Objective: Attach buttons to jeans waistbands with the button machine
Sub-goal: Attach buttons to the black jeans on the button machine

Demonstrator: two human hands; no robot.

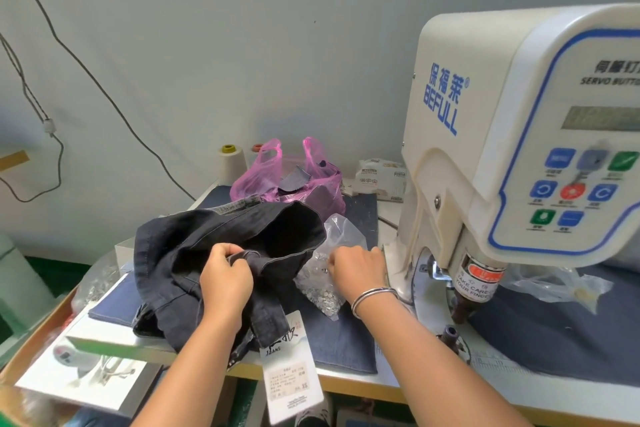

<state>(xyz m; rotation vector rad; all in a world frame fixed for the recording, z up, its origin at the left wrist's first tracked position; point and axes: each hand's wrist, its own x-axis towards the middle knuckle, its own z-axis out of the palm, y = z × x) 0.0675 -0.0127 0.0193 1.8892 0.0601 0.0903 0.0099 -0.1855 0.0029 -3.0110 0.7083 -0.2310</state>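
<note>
Nearest: paper hangtags point(290, 367) dangle off the worktop point(349, 383) front edge, tied to the jeans point(194, 246). Worktop is pale laminate w/ a wood-tone lip, mostly covered by a flat blue denim mat point(346, 343). At left, a glossy printed sheet point(90, 381) lies on a tray.

Jeans: dark, near-black denim, crumpled in a heap left of centre, waistband rolled open toward the back. Left hand point(225, 279) has its grip clenched on a fold of the waistband, fingers curled round the cloth. Right hand point(358, 269), steel bangles at the wrist, is knuckles-up w/ fingers curled into a clear crinkly bag point(327, 274) of small silver buttons point(323, 298), just right of the jeans; whether the grip holds a button, can't tell.

Right: button machine point(519, 135), cream plastic housing, rounded, blue "BEFULL" lettering, panel of coloured keys, head w/ red warning label over a dark punch. More clear plastic point(561, 284) lies beyond it.

Further back: pink thin carrier bag point(294, 180) w/ denim scraps, cream thread cone point(230, 163), a tissue pack point(379, 180). Behind, plain grey-white wall w/ a dark cable point(104, 87) looping down.
</note>
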